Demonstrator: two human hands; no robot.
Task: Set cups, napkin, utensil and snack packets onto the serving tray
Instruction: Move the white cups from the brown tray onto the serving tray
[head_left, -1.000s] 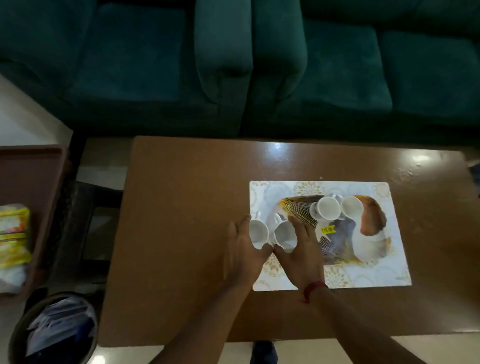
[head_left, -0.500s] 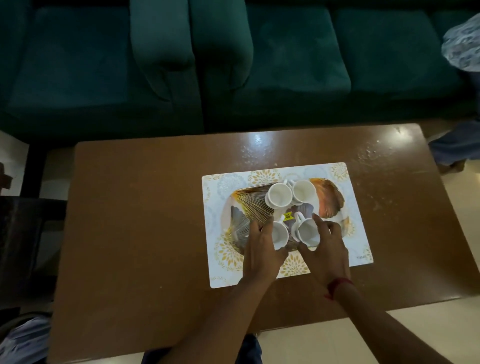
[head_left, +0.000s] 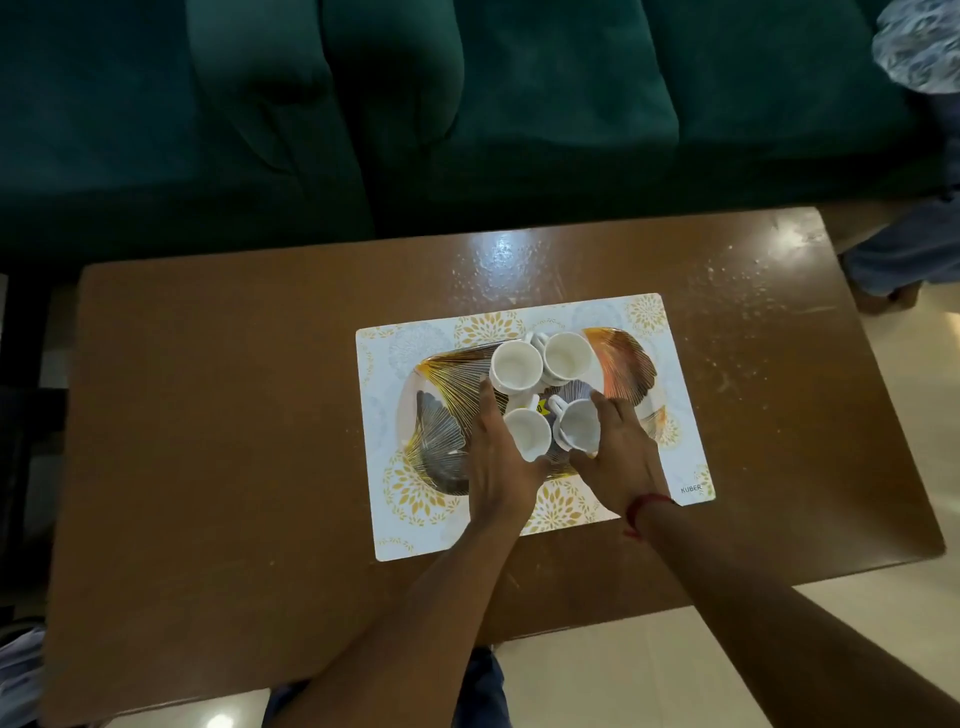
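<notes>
Four cups (head_left: 517, 366) are grouped at frame centre on the tray (head_left: 441, 410), over a mat (head_left: 415, 343) on the bench (head_left: 234, 415). The lower-left cup (head_left: 527, 434) is gripped between thumb and fingers of the left hand (head_left: 498, 457), the lower-right cup (head_left: 579, 428) likewise by the right hand (head_left: 621, 457); tight packing probably intended, sparing tray room for remaining items.

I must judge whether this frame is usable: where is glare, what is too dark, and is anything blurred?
Head view: bright glare on the table at its far edge and far right corner. Head view: the sofa is very dark, with little detail. Head view: the cups are evenly lit and fairly sharp; the mat's small print is readable.
</notes>
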